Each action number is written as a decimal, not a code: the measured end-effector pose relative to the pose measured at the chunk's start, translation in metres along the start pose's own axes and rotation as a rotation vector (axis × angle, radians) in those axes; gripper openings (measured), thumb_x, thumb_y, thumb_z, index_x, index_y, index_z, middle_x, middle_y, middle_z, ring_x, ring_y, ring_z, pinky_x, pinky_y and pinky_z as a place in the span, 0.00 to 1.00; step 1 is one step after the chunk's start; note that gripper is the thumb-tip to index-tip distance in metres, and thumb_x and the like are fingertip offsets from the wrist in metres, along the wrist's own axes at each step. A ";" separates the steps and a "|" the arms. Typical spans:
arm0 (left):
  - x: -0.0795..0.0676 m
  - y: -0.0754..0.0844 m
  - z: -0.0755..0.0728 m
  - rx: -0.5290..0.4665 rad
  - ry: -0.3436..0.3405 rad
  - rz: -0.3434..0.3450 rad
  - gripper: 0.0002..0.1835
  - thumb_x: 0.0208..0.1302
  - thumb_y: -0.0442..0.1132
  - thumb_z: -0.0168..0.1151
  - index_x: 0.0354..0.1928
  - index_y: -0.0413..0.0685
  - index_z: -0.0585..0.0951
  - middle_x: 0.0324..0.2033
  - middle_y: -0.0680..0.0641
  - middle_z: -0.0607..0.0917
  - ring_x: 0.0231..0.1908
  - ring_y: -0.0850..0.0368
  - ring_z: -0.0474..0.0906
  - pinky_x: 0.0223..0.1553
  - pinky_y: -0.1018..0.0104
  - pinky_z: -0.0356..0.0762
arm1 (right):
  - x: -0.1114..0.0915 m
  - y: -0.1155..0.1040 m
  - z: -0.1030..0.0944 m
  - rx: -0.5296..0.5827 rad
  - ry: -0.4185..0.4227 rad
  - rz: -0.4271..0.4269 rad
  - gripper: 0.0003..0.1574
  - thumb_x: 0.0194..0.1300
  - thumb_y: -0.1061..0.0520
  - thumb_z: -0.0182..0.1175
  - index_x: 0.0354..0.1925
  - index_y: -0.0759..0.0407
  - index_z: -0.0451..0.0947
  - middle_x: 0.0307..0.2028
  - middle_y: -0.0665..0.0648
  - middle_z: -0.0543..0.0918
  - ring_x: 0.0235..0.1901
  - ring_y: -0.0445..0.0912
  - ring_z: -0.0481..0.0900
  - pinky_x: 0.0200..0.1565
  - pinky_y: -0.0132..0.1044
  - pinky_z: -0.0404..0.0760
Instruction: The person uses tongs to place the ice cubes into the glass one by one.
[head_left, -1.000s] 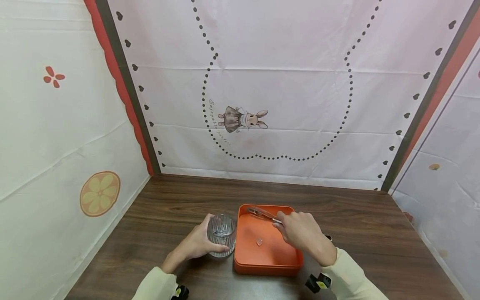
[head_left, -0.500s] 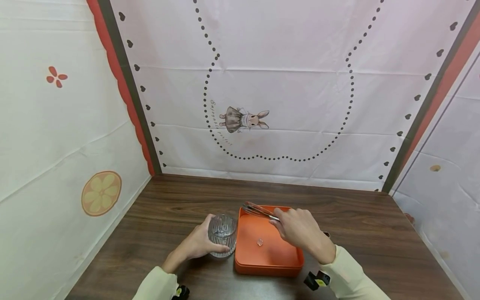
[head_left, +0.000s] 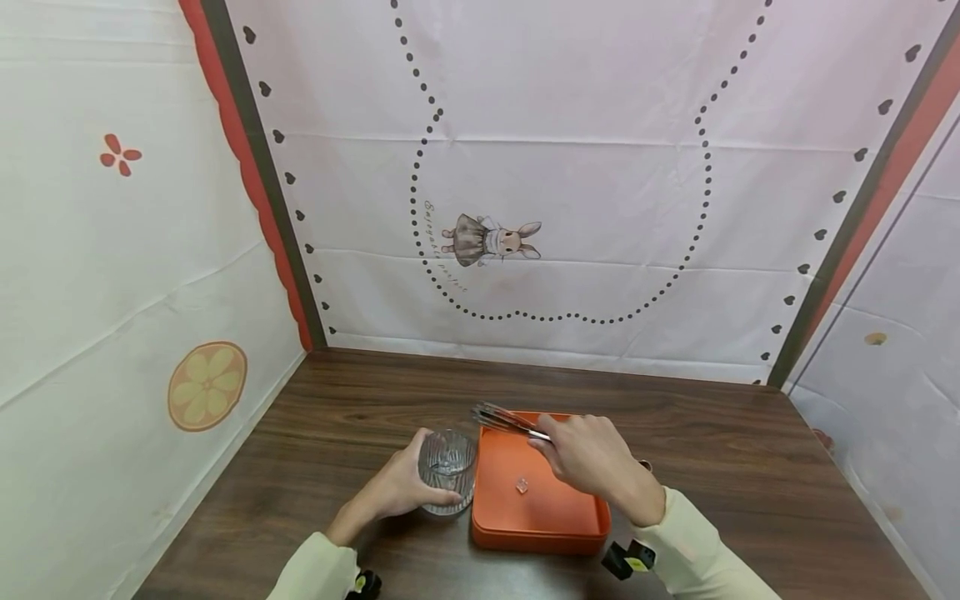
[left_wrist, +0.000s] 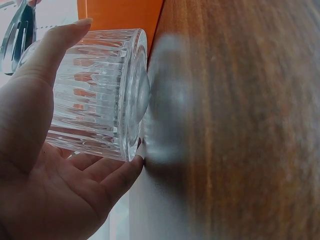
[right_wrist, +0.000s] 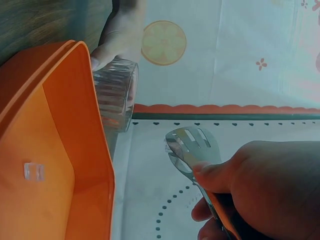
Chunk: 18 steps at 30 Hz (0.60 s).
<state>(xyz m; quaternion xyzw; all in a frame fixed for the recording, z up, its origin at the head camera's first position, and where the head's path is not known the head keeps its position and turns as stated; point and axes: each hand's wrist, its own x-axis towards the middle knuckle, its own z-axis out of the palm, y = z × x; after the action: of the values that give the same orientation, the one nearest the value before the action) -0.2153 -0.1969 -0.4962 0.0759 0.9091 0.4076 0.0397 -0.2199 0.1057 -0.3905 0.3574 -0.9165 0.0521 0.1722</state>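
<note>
My left hand (head_left: pixel 399 482) grips a ribbed clear glass (head_left: pixel 447 467) at the left side of an orange box (head_left: pixel 540 537). In the left wrist view the thumb lies along one side of the glass (left_wrist: pixel 92 100) and the fingers go round the other. My right hand (head_left: pixel 596 458) holds slotted metal tongs (head_left: pixel 510 419) above the box's far left corner, their heads pointing left. Something small and clear seems pinched between the tong heads (right_wrist: pixel 195 146) in the right wrist view. On the box floor sits a small clear cube (head_left: pixel 522 485).
Dark wood-grain table (head_left: pixel 375 383) surrounds the box and glass. A printed white cloth (head_left: pixel 570 200) hangs behind, and further cloths stand at the left and right sides. The box's raised walls stand between its floor and the glass.
My right hand has lifted the tongs and carried them left, from over the box's inside to its far left corner. The left hand and glass stay in place; the view shifts slightly.
</note>
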 end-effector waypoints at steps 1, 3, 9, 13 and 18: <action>0.000 0.000 0.000 -0.001 0.000 0.004 0.63 0.40 0.59 0.82 0.72 0.40 0.57 0.59 0.36 0.77 0.59 0.41 0.74 0.58 0.41 0.70 | 0.000 -0.001 0.000 0.000 -0.003 -0.002 0.16 0.70 0.45 0.60 0.29 0.50 0.71 0.11 0.43 0.58 0.10 0.37 0.55 0.15 0.31 0.52; 0.000 0.000 0.000 -0.005 0.002 0.014 0.61 0.40 0.58 0.82 0.71 0.41 0.58 0.56 0.39 0.79 0.57 0.43 0.75 0.58 0.42 0.71 | 0.002 -0.002 0.000 0.002 -0.008 -0.008 0.15 0.70 0.45 0.60 0.30 0.50 0.71 0.11 0.44 0.58 0.10 0.37 0.56 0.15 0.31 0.52; 0.000 -0.001 0.000 -0.003 0.002 0.027 0.60 0.40 0.59 0.82 0.70 0.42 0.59 0.51 0.43 0.81 0.54 0.47 0.77 0.56 0.44 0.73 | 0.005 -0.007 -0.002 0.009 -0.005 -0.030 0.14 0.71 0.45 0.59 0.31 0.50 0.72 0.12 0.44 0.60 0.10 0.37 0.57 0.15 0.32 0.55; 0.000 -0.001 0.000 -0.006 0.001 0.027 0.60 0.39 0.59 0.82 0.70 0.42 0.59 0.49 0.44 0.81 0.52 0.49 0.77 0.55 0.46 0.73 | 0.007 -0.009 -0.001 0.010 -0.012 -0.041 0.15 0.71 0.45 0.59 0.31 0.51 0.73 0.11 0.44 0.60 0.10 0.37 0.57 0.15 0.32 0.56; 0.000 0.000 -0.001 -0.010 -0.002 0.031 0.58 0.40 0.58 0.82 0.69 0.44 0.60 0.47 0.46 0.81 0.49 0.52 0.78 0.53 0.48 0.74 | 0.009 -0.012 0.000 0.010 -0.010 -0.054 0.14 0.70 0.45 0.60 0.32 0.52 0.74 0.11 0.44 0.59 0.10 0.37 0.56 0.15 0.31 0.56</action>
<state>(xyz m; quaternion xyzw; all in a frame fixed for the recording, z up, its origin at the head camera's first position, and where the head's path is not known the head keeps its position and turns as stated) -0.2157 -0.1977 -0.4961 0.0903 0.9057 0.4128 0.0349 -0.2180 0.0913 -0.3878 0.3833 -0.9070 0.0501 0.1669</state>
